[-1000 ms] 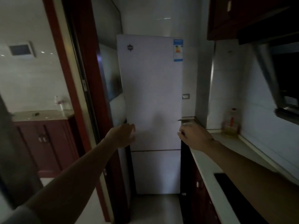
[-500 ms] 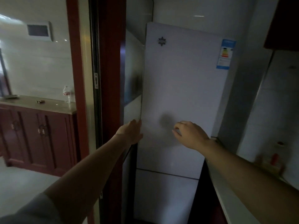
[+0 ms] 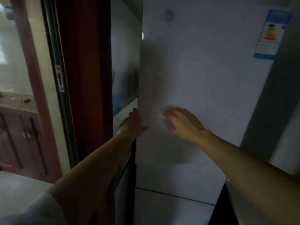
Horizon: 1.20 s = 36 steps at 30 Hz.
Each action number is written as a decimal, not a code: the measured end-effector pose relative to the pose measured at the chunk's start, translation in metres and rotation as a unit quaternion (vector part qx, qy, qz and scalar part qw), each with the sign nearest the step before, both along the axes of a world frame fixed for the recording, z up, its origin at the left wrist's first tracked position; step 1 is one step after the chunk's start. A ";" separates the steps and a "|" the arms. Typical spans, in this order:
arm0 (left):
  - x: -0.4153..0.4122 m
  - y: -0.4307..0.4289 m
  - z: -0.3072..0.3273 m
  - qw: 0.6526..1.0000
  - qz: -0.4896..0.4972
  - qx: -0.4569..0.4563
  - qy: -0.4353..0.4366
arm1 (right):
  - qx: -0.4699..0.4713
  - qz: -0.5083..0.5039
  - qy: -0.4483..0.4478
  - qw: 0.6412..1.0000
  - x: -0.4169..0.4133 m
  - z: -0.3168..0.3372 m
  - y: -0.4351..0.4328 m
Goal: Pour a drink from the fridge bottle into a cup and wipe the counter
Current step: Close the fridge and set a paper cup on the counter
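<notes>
A tall white fridge (image 3: 203,75) fills the middle of the view, its upper door closed. My left hand (image 3: 133,125) is at the left edge of that door, fingers hooked behind the edge and thumb on the front. My right hand (image 3: 183,122) hovers at or rests on the door's front face to the right, fingers loosely bent; contact is blurred. No bottle or cup is visible.
A red-brown door frame (image 3: 84,78) stands close on the left of the fridge. Beyond it lies another room with a dark red cabinet (image 3: 19,137). The lower fridge door (image 3: 170,208) sits below. An energy label (image 3: 272,33) is at the door's top right.
The view has closed in on the fridge. My left hand has reached the door's left edge and hooked around it. My right hand has stayed in front of the door.
</notes>
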<state>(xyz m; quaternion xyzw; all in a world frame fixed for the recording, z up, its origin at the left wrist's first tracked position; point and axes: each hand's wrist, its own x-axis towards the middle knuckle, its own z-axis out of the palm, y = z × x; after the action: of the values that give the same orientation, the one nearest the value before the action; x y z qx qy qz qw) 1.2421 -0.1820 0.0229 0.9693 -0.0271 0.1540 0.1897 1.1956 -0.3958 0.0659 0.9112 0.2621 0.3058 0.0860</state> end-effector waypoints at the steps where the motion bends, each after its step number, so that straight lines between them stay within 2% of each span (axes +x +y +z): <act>1: 0.011 -0.002 0.000 0.999 0.007 -0.027 -0.015 | -0.016 0.025 -0.012 1.000 0.019 0.001 0.001; 4: 0.033 -0.008 0.009 0.993 0.002 -0.106 -0.052 | -0.076 0.085 -0.048 0.992 0.066 0.012 0.012; 8: 0.056 -0.007 0.013 0.989 0.002 -0.146 -0.032 | -0.127 0.140 -0.101 0.977 0.102 0.033 0.041; 14: 0.079 -0.008 0.013 0.986 -0.010 -0.164 -0.006 | -0.176 0.127 -0.143 0.966 0.138 0.049 0.067; 24: 0.127 -0.002 0.011 0.973 -0.007 -0.231 -0.004 | -0.166 0.121 -0.153 0.967 0.188 0.053 0.076; 28: 0.154 -0.003 0.006 0.972 -0.038 -0.232 0.009 | -0.156 0.112 -0.176 0.965 0.206 0.050 0.078; 32: 0.170 -0.006 0.006 0.971 -0.058 -0.232 -0.019 | -0.141 0.119 -0.197 0.963 0.226 0.049 0.078; 36: 0.185 -0.004 0.007 0.973 -0.072 -0.218 -0.011 | -0.143 0.103 -0.169 0.970 0.239 0.052 0.081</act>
<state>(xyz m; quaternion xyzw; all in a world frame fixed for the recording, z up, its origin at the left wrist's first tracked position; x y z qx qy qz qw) 1.4273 -0.1858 0.0303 0.8982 -0.0647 0.1529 0.4070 1.4345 -0.3152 0.1174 0.7927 0.3776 0.4217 0.2264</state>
